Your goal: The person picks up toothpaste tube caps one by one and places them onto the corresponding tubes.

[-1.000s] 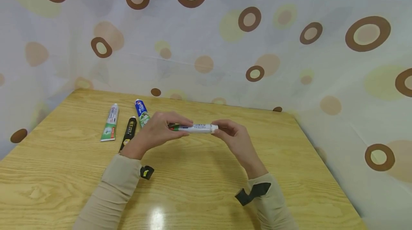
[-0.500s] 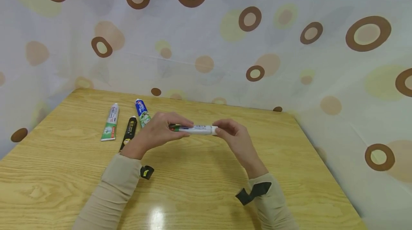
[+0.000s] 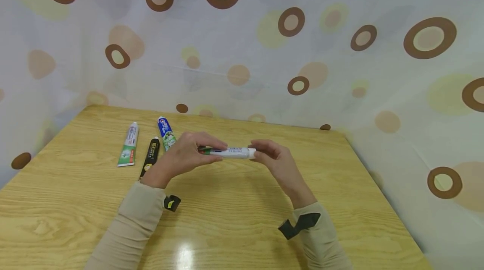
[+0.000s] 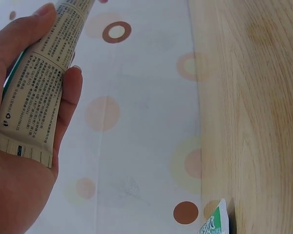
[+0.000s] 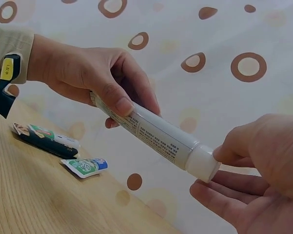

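Observation:
A white toothpaste tube (image 3: 236, 153) with a green tail end is held level above the table. My left hand (image 3: 187, 152) grips its body, thumb on one side and fingers on the other; the left wrist view shows the printed back of the tube (image 4: 36, 92) along the palm. At the tube's other end, my right hand (image 3: 277, 161) pinches the white cap (image 5: 203, 162) between thumb and fingers. The cap sits on the tube's neck.
On the wooden table (image 3: 227, 219) at left lie a white-and-green toothpaste tube (image 3: 129, 144), a black tube (image 3: 150, 156) and a blue-and-green tube (image 3: 166, 132), partly behind my left hand. A dotted wall covering (image 3: 234, 43) rises behind the table and on its sides.
Both hands keep nearly the same place on the tube and cap. My right fingers have shifted slightly at the cap, and the head view has moved a little.

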Motion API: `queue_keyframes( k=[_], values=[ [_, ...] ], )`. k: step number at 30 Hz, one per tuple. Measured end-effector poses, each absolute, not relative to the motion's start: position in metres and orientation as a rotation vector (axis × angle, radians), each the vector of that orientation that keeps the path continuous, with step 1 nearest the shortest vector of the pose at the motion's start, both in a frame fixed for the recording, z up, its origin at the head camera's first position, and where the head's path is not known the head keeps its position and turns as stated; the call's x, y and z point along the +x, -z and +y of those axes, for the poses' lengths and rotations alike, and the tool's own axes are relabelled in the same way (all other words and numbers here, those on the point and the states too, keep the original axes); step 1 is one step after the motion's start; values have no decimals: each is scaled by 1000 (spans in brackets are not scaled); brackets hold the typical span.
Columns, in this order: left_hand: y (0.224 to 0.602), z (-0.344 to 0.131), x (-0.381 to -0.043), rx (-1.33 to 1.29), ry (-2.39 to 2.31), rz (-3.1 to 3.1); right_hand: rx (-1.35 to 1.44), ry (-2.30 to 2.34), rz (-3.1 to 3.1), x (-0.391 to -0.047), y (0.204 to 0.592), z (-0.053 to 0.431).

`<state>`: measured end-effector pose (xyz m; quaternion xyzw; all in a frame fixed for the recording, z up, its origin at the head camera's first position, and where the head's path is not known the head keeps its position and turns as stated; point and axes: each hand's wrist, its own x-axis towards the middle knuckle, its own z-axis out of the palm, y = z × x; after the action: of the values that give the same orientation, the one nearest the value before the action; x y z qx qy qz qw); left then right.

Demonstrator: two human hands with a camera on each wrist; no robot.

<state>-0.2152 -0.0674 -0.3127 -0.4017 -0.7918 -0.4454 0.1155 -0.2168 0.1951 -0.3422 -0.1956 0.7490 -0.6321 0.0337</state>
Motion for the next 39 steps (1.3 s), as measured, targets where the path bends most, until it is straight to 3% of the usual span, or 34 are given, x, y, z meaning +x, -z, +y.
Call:
queue_keyframes(
  k=[24,31,39],
  values=[
    [313,-67,-215,-1161,1327,-2331,-603,1910,2283,-217,342,196],
    [331,-67,-231,-1163,1325,-2321,-603,1929,2343,-219,343,195],
    [313,-68,-214,-1164,1321,-2335,-622,1923,2278,-218,341,196]
  ],
)
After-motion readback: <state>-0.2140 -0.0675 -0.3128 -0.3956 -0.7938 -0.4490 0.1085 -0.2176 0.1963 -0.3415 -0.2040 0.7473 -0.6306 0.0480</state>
